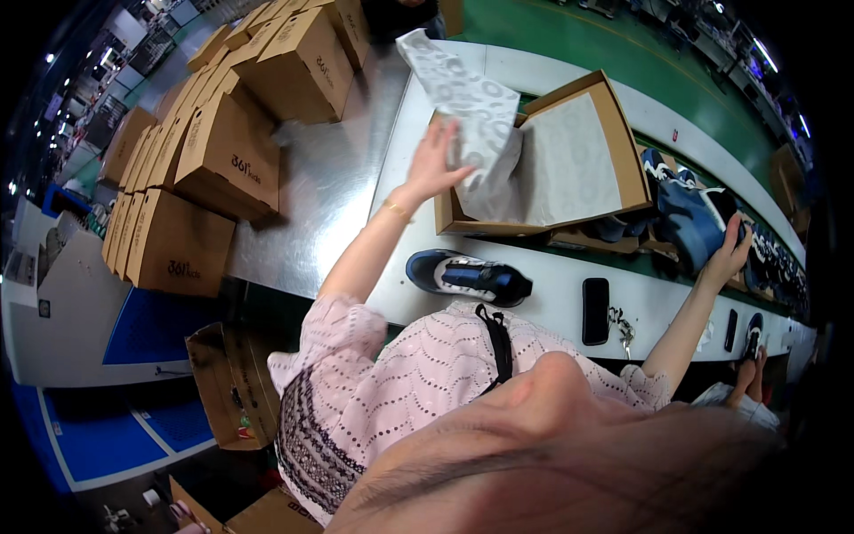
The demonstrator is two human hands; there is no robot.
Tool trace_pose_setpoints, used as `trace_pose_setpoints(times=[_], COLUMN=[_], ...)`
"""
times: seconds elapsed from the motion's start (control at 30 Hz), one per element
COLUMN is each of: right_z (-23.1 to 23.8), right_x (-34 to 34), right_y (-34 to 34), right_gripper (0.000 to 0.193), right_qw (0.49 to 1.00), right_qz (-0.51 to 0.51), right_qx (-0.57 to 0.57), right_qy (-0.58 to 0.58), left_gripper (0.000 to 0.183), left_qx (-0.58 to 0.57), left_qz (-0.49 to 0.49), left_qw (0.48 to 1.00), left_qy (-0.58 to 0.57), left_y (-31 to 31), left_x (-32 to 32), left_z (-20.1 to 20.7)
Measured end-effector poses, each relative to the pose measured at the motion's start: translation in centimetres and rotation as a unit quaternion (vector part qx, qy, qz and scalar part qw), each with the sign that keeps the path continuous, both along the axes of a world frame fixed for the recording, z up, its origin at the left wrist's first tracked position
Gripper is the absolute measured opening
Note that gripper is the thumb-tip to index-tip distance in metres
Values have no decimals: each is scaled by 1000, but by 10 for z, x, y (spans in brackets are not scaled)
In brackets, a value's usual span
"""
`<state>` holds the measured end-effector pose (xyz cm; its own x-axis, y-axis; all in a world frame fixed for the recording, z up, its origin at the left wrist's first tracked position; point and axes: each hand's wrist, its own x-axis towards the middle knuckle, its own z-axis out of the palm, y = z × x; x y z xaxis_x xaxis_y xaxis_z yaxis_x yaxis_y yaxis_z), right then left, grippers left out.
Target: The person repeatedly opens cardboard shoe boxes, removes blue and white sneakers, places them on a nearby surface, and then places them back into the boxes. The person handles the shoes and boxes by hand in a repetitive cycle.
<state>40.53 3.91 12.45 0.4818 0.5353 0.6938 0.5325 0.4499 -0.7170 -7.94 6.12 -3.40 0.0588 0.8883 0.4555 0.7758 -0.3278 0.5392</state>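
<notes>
An open cardboard shoe box [569, 227] lies on the white table in front of me. Patterned tissue paper [480, 111] lines it and stands up over its left side. Against that raised paper rests my left hand [434, 162], open, its fingers stretched out and thumb apart. My right hand [729, 255] is closed around one end of a blue sneaker [689, 218], held to the right of the box. Another sneaker [467, 278], dark blue, black and white, lies on the table between the box and my body.
Stacked shoe boxes [227, 160] stand on a metal surface at left. A black phone [595, 311] and keys [624, 331] lie near the table edge. Several shoes [776, 271] line the right side, where another person's hands [753, 374] hold a shoe. A carton [253, 383] stands below left.
</notes>
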Motion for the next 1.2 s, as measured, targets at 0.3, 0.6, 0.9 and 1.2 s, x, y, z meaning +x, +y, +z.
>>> trace_pose_setpoints(times=[0.3, 0.6, 0.9, 1.2], right_z=[-31, -45, -111, -175], right_x=[-39, -219, -214, -166], right_y=[-7, 31, 11, -65], right_gripper=[35, 12, 40, 64], right_qw=[985, 948, 879, 647], right_qz=[164, 264, 375, 518], right_qx=[4, 74, -197, -333], right_qy=[-45, -160, -218, -448], left_gripper=[39, 32, 50, 80], left_qx=[-299, -233, -77, 37], left_qz=[-108, 58, 442, 681], left_qw=[903, 955, 881, 723], left_qy=[291, -174, -152, -110], left_y=[29, -39, -115, -127], left_x=[56, -72, -227, -360], left_z=[-38, -101, -107, -17])
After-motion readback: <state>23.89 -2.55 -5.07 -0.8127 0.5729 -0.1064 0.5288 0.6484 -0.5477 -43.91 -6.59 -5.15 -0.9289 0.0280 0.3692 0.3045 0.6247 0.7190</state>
